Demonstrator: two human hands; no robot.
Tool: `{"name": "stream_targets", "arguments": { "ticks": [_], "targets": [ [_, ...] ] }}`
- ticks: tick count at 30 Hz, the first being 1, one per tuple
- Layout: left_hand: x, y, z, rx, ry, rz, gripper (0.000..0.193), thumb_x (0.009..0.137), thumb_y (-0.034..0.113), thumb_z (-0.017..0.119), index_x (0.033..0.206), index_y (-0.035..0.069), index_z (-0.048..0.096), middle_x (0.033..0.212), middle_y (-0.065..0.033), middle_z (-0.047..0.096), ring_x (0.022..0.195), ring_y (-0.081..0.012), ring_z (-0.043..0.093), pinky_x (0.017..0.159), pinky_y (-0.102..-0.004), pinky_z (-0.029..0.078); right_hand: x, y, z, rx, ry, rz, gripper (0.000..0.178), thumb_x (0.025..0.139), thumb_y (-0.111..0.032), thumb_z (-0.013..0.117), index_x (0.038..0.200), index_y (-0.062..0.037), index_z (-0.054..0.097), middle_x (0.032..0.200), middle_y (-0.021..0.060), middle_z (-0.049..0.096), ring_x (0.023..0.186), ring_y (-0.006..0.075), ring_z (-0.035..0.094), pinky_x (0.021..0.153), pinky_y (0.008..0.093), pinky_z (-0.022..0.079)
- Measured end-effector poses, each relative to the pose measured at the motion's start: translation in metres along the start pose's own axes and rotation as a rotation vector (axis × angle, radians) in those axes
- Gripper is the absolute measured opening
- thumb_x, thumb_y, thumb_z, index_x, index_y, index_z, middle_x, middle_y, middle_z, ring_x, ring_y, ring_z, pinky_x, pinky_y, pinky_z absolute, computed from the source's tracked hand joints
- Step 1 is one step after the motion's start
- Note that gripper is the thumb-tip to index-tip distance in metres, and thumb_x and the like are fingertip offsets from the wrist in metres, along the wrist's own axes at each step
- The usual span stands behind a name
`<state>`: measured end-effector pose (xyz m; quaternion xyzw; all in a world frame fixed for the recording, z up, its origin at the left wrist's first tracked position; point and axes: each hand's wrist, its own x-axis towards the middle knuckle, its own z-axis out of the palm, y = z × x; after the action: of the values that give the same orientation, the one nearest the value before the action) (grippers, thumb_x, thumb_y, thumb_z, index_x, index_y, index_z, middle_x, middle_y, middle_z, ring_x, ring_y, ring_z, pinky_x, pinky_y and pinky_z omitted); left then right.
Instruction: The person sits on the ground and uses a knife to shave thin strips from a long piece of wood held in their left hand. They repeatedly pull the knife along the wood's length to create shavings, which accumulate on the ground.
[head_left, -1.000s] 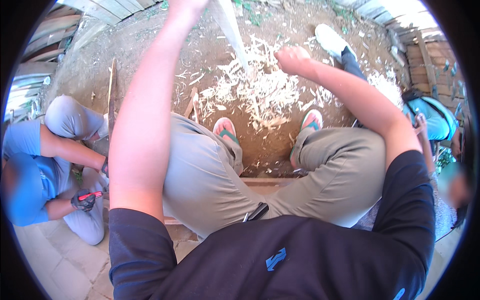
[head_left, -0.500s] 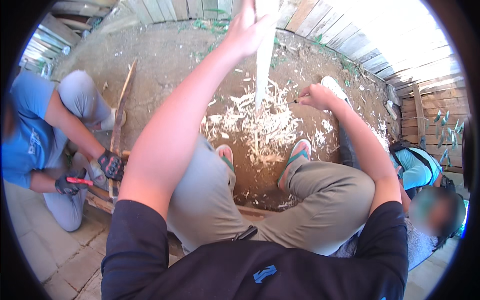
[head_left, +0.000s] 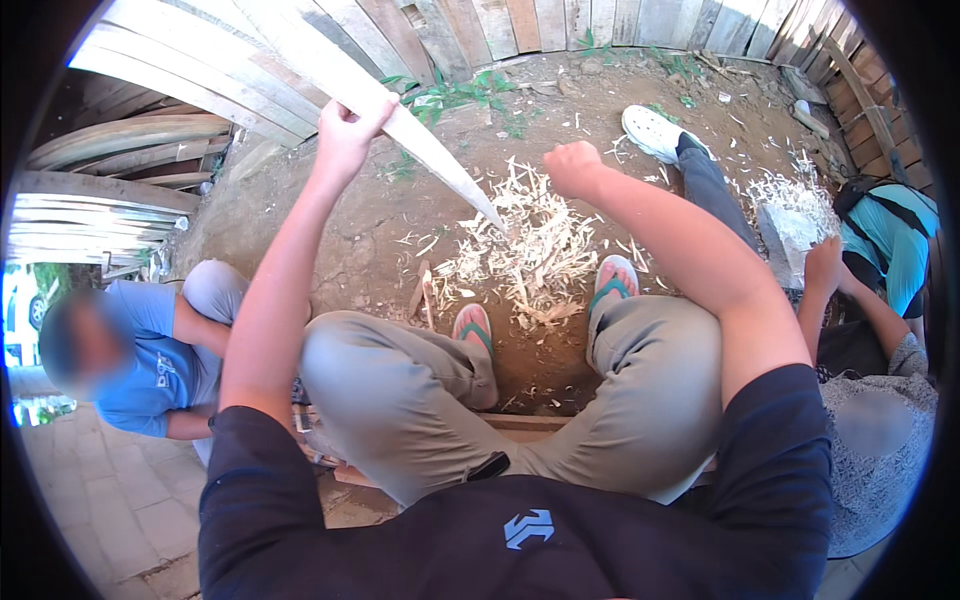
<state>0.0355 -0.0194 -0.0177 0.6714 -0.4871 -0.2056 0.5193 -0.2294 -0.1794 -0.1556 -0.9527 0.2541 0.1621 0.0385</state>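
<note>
A long, pale wooden strip (head_left: pixel 440 160) slants from the upper left down to the pile of wood shavings (head_left: pixel 540 255), its narrow end at the pile's edge. My left hand (head_left: pixel 350 140) grips the strip partway up, fingers wrapped round its edge. Held apart from the wood, over the ground to the right, my right hand (head_left: pixel 576 169) is closed in a fist. The slim-bladed knife that showed in it half a second ago is hidden now. The shavings lie in front of my sandalled feet (head_left: pixel 475 330).
Left, a person in a blue shirt (head_left: pixel 165 365) sits close by. On the right, a person in grey (head_left: pixel 875 460) and another in turquoise (head_left: pixel 900 240) sit near more shavings. A white shoe (head_left: pixel 652 135) is stretched out beyond my right hand. A plank fence (head_left: pixel 560 25) closes the back.
My view has turned left. The strip has swung from nearly upright to a slant toward the upper left, with my left hand still on it. My right hand has turned, hiding the knife.
</note>
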Motion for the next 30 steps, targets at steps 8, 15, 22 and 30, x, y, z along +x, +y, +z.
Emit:
{"name": "stream_targets", "arguments": {
  "ticks": [8, 15, 22, 30],
  "targets": [
    [0.024, -0.017, 0.018, -0.044, -0.01, 0.167, 0.034, 0.09, 0.027, 0.078, 0.102, -0.003, 0.069, 0.09, -0.0088, 0.074, 0.079, -0.0145, 0.07, 0.066, -0.03, 0.055, -0.008, -0.003, -0.019, 0.278, -0.013, 0.272, 0.028, 0.094, -0.015, 0.062, 0.117, -0.0082, 0.075, 0.118, 0.014, 0.075, 0.112, 0.0272, 0.073, 0.09, 0.0393, 0.059],
    [0.016, -0.014, 0.025, -0.05, 0.037, 0.25, 0.029, 0.089, 0.026, 0.079, 0.093, -0.002, 0.072, 0.083, -0.0084, 0.074, 0.073, -0.0136, 0.07, 0.065, -0.0294, 0.054, -0.003, 0.025, 0.007, 0.477, -0.148, 0.394, 0.033, 0.092, -0.017, 0.059, 0.117, -0.0015, 0.073, 0.124, 0.0209, 0.072, 0.116, 0.0351, 0.069, 0.096, 0.0444, 0.055],
    [0.009, -0.017, 0.001, -0.123, 0.014, 0.159, 0.028, 0.091, 0.022, 0.076, 0.103, -0.003, 0.07, 0.092, -0.0114, 0.075, 0.082, -0.0171, 0.073, 0.075, -0.0315, 0.058, 0.013, 0.011, -0.016, 0.449, -0.074, 0.264, 0.037, 0.094, -0.026, 0.062, 0.119, -0.0007, 0.071, 0.122, 0.0207, 0.072, 0.116, 0.0359, 0.069, 0.097, 0.0457, 0.055],
    [0.005, 0.016, 0.007, -0.393, -0.153, 0.357, 0.068, 0.096, 0.013, 0.054, 0.153, -0.007, 0.024, 0.117, -0.0246, 0.069, 0.108, -0.0348, 0.071, 0.095, -0.0456, 0.059, 0.005, -0.001, -0.02, 0.36, 0.052, 0.31, 0.034, 0.094, -0.028, 0.065, 0.115, -0.0027, 0.073, 0.112, 0.0182, 0.076, 0.108, 0.0335, 0.073, 0.09, 0.0432, 0.059]
  ]
}}
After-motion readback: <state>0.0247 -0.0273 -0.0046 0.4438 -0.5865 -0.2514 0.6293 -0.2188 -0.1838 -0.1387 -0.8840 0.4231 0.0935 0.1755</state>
